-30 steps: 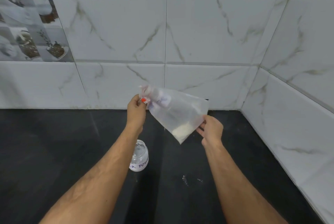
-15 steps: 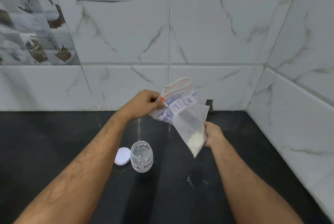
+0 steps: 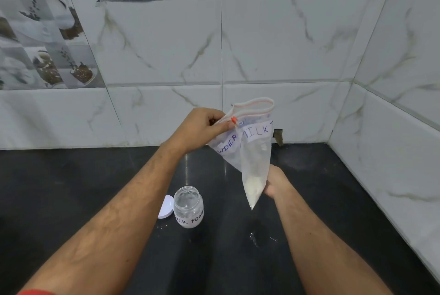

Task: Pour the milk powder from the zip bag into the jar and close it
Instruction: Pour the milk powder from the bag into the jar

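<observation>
Hanging corner-down above the black surface, the zip bag runs long axis near vertical, open red-edged mouth up. Left hand fingers pinch its mouth corner; right hand grips behind the lower part, fingers hidden. White powder fills its tip. Left of the bag stand the open labelled jar and white lid, below marble tiles.

Single head view, wide-angle, looks forward and down from above forearms. Black counter fills lower half, near; tiled wall corner behind. No second view.
</observation>
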`<state>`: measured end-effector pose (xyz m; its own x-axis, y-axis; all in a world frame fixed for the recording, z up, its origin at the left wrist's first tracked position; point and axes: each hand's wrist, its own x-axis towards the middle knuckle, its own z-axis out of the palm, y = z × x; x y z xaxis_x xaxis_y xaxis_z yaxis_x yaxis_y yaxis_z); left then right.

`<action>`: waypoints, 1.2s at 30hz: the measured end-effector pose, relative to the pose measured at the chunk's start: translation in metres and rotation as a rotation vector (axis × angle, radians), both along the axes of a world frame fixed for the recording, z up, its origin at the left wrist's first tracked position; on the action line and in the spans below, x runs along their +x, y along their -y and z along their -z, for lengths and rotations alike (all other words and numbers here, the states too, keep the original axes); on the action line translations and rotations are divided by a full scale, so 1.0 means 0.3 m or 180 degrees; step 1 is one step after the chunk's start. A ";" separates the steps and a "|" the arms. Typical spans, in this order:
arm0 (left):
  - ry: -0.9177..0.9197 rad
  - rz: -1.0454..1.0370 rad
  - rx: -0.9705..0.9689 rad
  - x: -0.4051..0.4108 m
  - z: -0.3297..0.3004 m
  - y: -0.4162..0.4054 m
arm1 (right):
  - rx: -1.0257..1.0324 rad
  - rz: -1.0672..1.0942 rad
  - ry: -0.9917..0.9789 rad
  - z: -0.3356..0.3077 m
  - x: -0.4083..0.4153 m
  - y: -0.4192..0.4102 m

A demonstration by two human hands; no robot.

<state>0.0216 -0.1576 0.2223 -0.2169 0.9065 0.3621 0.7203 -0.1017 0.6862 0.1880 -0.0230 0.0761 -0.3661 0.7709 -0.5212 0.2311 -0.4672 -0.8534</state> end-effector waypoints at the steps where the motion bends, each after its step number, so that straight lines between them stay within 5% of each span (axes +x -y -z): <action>1: -0.0029 -0.0045 0.0022 0.010 -0.014 -0.015 | -0.0106 0.0133 -0.0264 0.007 0.000 0.001; 9: -0.0741 -0.1072 -0.0024 0.118 -0.156 -0.147 | -0.1264 0.1329 -0.2467 0.092 -0.051 0.111; 18: -0.0804 -0.1528 0.0004 0.169 -0.225 -0.199 | -0.1770 0.1410 -0.4027 0.068 -0.168 0.240; 27: -0.0608 -0.1049 -0.0031 0.088 -0.161 -0.117 | -0.1447 0.1528 -0.4177 0.000 -0.246 0.170; 32: -0.0069 -0.0316 0.0046 -0.028 -0.095 0.013 | -0.1208 0.1224 -0.4523 -0.013 -0.247 0.160; 36: 0.0143 -0.0337 0.0074 -0.160 -0.016 0.120 | -0.0752 0.0938 -0.4716 -0.051 -0.214 0.117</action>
